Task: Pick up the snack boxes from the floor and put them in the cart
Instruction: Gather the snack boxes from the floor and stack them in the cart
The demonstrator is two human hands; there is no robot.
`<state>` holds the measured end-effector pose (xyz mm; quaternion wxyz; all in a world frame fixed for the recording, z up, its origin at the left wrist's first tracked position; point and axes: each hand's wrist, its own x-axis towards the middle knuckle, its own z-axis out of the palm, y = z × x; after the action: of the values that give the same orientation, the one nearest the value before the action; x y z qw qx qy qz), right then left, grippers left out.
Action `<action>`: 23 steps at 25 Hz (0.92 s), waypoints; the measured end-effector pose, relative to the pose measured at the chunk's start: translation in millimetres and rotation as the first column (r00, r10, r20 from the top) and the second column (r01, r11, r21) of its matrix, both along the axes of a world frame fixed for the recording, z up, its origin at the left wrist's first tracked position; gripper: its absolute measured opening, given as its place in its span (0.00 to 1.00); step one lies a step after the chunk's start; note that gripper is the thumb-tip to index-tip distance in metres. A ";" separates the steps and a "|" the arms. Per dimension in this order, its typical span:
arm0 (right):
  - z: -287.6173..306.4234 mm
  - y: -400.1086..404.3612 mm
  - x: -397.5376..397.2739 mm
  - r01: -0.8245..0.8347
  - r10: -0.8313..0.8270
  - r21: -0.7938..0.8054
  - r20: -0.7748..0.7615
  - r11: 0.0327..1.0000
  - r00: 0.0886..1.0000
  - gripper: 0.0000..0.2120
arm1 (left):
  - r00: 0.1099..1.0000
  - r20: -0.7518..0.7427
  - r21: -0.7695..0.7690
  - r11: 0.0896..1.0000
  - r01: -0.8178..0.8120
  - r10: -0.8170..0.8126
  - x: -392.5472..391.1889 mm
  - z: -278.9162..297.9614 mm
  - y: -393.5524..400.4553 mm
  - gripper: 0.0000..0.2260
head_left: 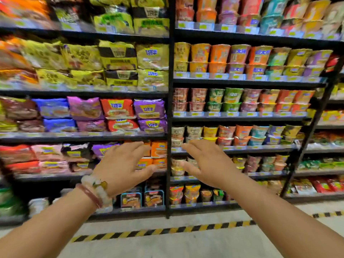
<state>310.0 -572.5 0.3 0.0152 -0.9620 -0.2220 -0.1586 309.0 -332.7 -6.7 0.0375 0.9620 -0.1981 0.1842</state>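
Left hand and right hand reach forward, fingers spread, holding nothing; no snack boxes or cart in view, so I judge the step is finding them: look down; the floor offers room up to the striped tape; shelves wall off beyond.

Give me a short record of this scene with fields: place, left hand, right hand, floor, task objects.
place: shop aisle facing black shelves of noodle packets and cups
left hand: left hand open, fingers straight, holds nothing; bead bracelets on wrist
right hand: right hand open, holds nothing
floor: yellow-black striped tape along the shelf base
task objects: no snack boxes on the floor and no cart in view
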 end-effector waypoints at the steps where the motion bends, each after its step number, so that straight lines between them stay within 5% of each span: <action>1: 0.3 31.5 11.4 -0.039 0.039 0.010 0.000 0.999 0.999 0.28 | 0.999 -0.003 -0.007 0.999 -0.036 0.036 1.9 0.9 30.8 0.47; 8: -10.0 231.3 75.6 -0.299 0.298 0.031 0.038 0.954 0.954 0.37 | 0.954 0.016 0.032 0.953 -0.300 0.300 -1.9 2.6 218.0 0.55; 18: -50.9 459.2 147.9 -0.644 0.643 -0.041 -0.034 0.764 0.765 0.46 | 0.779 -0.026 -0.026 0.778 -0.627 0.627 -18.8 -35.4 403.9 0.43; 21: -61.7 520.6 178.1 -0.717 0.716 -0.014 -0.037 0.697 0.697 0.45 | 0.708 -0.001 -0.036 0.708 -0.705 0.706 -5.5 -52.6 453.4 0.46; 23: -71.3 559.0 204.0 -0.757 0.756 -0.011 -0.053 0.653 0.653 0.41 | 0.682 0.008 -0.042 0.682 -0.730 0.731 7.8 -62.8 481.3 0.39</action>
<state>513.9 -13.5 -71.0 0.0690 -0.7856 -0.6043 -0.1131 316.8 148.6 -69.5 -0.0244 0.9581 0.2046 0.1990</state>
